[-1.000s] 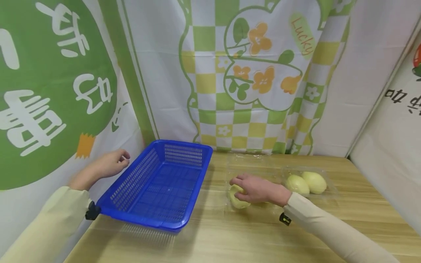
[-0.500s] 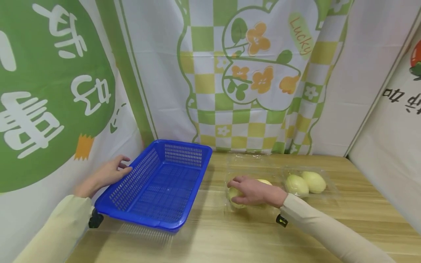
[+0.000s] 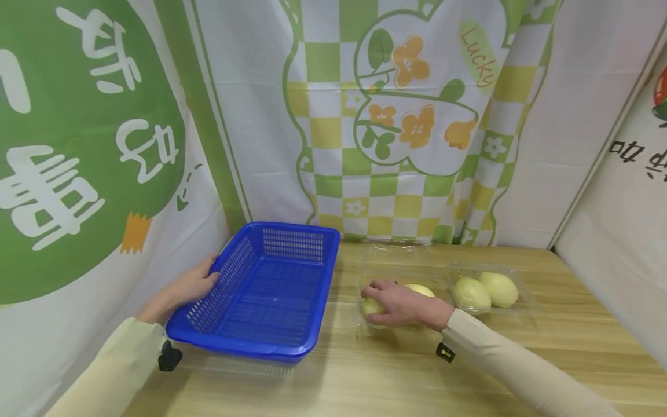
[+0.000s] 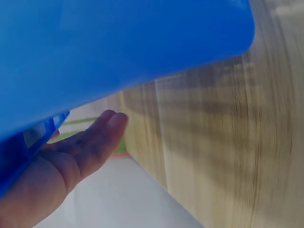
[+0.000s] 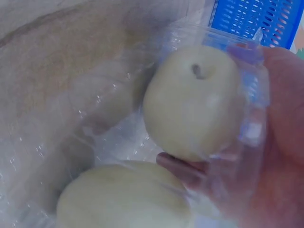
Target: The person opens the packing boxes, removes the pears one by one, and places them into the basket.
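**Right hand (image 3: 403, 304) on a pale fruit (image 5: 192, 109), left hand (image 3: 190, 284) on the blue basket (image 3: 245, 348)**

Held fruit: in the open clear box (image 5: 121, 137), left end. My right grip is part-closed, fingers curved round its side; one fingertip (image 5: 175, 168) reaches down between it and its neighbour (image 3: 421, 289). Probably the close plastic wall and the second fruit leave few other ways in. Whether it is off the box floor, I cannot tell.

Box lid (image 3: 396, 253): folded back toward the curtain (image 3: 406, 194), which leaves the top free for my hand.

Left grip: narrow, basket rim between thumb and fingers, likely to steady or shift it. Basket stands just left of the box, presumably to keep both within reach.

Farther right: a second clear box (image 3: 527, 302), two fruits (image 3: 486, 289) side by side; whether its lid is closed, I cannot tell.

Count: four fruits visible, two per box; two boxes; one basket; all on one wooden table (image 3: 365, 382).
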Motion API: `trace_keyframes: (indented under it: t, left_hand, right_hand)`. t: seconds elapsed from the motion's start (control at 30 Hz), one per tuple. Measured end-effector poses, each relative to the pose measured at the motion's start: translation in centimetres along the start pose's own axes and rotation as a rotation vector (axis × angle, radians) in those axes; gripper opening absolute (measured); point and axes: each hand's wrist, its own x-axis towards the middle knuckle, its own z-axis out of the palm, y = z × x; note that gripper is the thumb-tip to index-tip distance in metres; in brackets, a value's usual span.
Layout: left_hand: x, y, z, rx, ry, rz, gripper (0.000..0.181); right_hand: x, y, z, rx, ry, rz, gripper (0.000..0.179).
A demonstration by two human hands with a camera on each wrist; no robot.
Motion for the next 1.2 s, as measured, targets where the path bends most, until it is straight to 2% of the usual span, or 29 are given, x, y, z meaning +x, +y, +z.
trace_keyframes:
  t: [0.1, 0.33, 0.53, 0.67, 0.87, 1.03, 1.2]
  left_hand:
    - [0.0, 0.6, 0.3, -0.038, -0.04, -0.036, 0.061]
    - [0.2, 1.2, 0.6, -0.221, -0.12, -0.111, 0.066]
    - [0.3, 1.7, 0.7, -0.243, -0.135, -0.118, 0.07]
    - [0.6, 1.5, 0.6, -0.214, -0.089, -0.112, 0.065]
    - [1.4, 0.9, 0.7, -0.173, -0.002, -0.06, 0.057]
    - [1.7, 0.5, 1.1, -0.099, 0.036, -0.049, 0.057]
    - [1.9, 0.6, 1.4, -0.097, 0.06, -0.045, 0.057]
  right_hand:
    - [0.2, 0.1, 0.4, 0.009, 0.004, 0.027, 0.045]
    - [0.6, -0.1, 0.8, 0.024, 0.006, 0.09, 0.039]
    - [1.1, -0.2, 1.1, -0.015, 0.05, 0.072, 0.025]
    - [1.5, -0.2, 1.5, -0.054, 0.064, 0.063, 0.023]
    - [1.3, -0.2, 1.7, -0.064, 0.043, 0.055, 0.025]
    - [1.2, 0.1, 1.6, -0.068, 0.036, 0.041, 0.021]
    - [1.2, 0.4, 1.4, -0.047, 0.029, 0.028, 0.015]
